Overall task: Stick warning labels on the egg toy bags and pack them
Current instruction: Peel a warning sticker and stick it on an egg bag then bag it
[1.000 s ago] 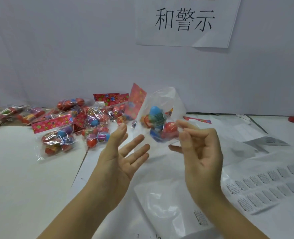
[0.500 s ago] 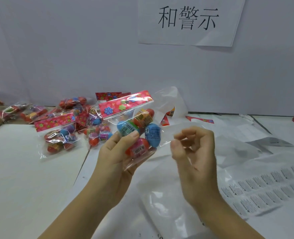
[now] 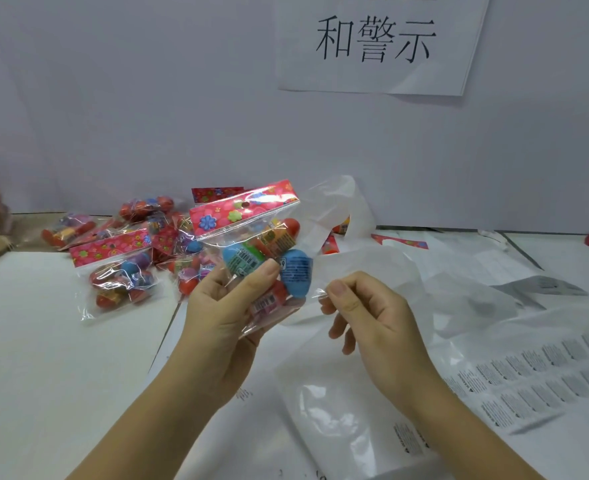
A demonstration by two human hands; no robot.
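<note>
Your left hand [image 3: 217, 313] grips the egg toy bag [image 3: 248, 216] aloft, header tilted up to the right; your right hand [image 3: 372, 317], fingers curled, pinches its clear lower-right corner, the label sheet [image 3: 528, 379] lying near right.

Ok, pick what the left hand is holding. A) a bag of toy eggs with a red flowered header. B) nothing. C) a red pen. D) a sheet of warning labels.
A: the left hand holds the egg toy bag up off the table, thumb across its front and the red flowered header on top.
</note>
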